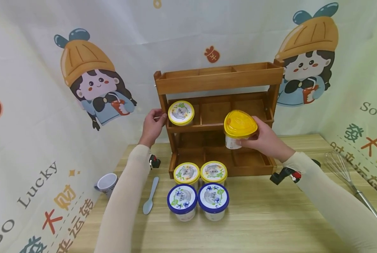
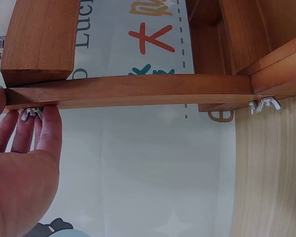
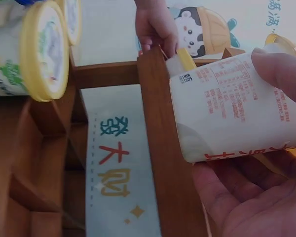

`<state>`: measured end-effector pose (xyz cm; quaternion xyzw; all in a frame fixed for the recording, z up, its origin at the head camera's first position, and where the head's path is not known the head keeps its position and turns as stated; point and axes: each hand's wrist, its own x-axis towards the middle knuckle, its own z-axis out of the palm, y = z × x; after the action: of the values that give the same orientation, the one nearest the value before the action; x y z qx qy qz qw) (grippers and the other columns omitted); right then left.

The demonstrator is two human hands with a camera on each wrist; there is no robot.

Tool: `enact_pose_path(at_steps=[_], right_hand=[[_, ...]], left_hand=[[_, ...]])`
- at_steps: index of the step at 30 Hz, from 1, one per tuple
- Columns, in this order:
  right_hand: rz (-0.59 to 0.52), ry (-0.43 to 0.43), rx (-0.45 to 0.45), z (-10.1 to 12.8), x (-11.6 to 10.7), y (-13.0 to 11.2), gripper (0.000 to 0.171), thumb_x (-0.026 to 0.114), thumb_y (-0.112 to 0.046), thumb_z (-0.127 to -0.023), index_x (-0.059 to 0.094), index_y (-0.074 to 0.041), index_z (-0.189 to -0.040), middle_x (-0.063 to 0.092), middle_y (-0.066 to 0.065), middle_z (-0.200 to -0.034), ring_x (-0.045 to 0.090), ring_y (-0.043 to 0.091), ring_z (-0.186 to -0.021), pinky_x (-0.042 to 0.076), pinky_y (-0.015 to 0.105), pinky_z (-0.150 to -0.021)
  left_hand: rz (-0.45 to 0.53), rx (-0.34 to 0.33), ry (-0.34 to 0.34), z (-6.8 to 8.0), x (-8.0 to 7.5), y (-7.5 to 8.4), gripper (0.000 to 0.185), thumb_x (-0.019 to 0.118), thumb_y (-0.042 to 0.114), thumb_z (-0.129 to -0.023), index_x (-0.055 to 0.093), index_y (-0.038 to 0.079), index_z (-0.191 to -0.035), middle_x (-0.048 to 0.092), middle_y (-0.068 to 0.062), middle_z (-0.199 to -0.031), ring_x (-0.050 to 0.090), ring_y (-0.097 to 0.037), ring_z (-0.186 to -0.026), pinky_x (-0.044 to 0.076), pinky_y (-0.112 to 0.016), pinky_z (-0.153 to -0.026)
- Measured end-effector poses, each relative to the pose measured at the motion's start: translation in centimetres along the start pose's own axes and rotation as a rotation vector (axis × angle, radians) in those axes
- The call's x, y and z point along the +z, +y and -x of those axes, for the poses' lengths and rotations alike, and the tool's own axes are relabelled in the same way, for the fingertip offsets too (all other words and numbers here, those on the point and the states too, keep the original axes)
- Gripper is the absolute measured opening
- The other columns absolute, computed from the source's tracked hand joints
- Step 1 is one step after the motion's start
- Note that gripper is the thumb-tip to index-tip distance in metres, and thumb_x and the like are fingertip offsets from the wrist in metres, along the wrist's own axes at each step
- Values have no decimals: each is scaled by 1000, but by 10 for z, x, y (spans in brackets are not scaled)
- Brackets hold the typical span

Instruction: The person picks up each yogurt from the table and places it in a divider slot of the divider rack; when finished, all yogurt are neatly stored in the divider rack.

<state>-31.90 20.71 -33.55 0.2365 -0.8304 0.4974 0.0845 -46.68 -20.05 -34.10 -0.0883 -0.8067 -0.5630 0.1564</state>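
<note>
My right hand (image 1: 269, 140) grips a white tub with a translucent yellow, rounded-triangle lid (image 1: 240, 123), held up in front of the middle tier of a wooden rack (image 1: 218, 84). Red print shows on the side of this tub (image 3: 222, 106) in the right wrist view, between thumb and fingers. With my left hand (image 1: 152, 127) I hold the rack's left upright. In the left wrist view, the fingers of that hand (image 2: 27, 182) curl under the upright (image 2: 138, 93) beside a wing nut. A yellow-rimmed round tub (image 1: 181, 113) sits in the middle tier's left compartment.
Before the rack stand two yellow-rimmed tubs (image 1: 186, 173) and two blue-rimmed tubs (image 1: 213, 198). A pale blue spoon (image 1: 151, 196) and a mug (image 1: 107, 183) are at the left, a whisk (image 1: 350, 181) at the right. A printed cloth hangs behind.
</note>
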Motion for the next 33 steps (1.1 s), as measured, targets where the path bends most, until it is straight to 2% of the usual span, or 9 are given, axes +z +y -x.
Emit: enact_pose_path(at_steps=[2, 5, 12, 23, 27, 33], right_hand=[[15, 19, -4, -8, 1, -2, 72, 83, -18, -94, 41, -10, -152, 56, 12, -144, 60, 33, -127, 55, 50, -111], [31, 38, -10, -21, 3, -7, 73, 84, -20, -93, 41, -11, -152, 56, 12, -145, 60, 34, -129, 53, 57, -112], [14, 46, -74, -50, 8, -17, 72, 85, -14, -91, 43, -9, -150, 56, 12, -145, 59, 34, -131, 52, 58, -113], [-20, 79, -82, -87, 16, -17, 78, 86, -13, -89, 41, -8, -152, 52, 14, -150, 52, 35, -140, 43, 59, -122], [11, 90, -74, -94, 19, -14, 79, 88, -16, -87, 41, -8, -151, 54, 14, -148, 51, 34, -139, 39, 60, -124], [29, 97, -63, -96, 21, -12, 80, 89, -15, -86, 41, -9, -150, 55, 14, -146, 52, 35, -136, 39, 60, -123]], left_hand=[[1, -2, -5, 0, 0, -1, 43, 61, 27, -109, 54, 5, -145, 59, -17, -142, 60, -32, -131, 56, -46, -109], [4, -8, -10, 0, 0, -2, 42, 61, 27, -109, 54, 5, -144, 59, -17, -141, 60, -32, -131, 56, -46, -109], [4, -13, -6, 0, 0, -1, 44, 61, 28, -109, 53, 6, -145, 59, -16, -142, 60, -32, -131, 56, -46, -110], [10, -16, -6, 2, 0, -1, 44, 62, 27, -108, 54, 5, -145, 59, -18, -141, 60, -34, -131, 56, -48, -110], [6, -15, -7, 2, 0, -1, 44, 62, 27, -108, 54, 5, -145, 59, -18, -142, 60, -34, -131, 55, -48, -110], [-17, -20, -8, 2, -2, 2, 45, 61, 30, -108, 53, 7, -146, 59, -16, -143, 59, -33, -132, 55, -47, -111]])
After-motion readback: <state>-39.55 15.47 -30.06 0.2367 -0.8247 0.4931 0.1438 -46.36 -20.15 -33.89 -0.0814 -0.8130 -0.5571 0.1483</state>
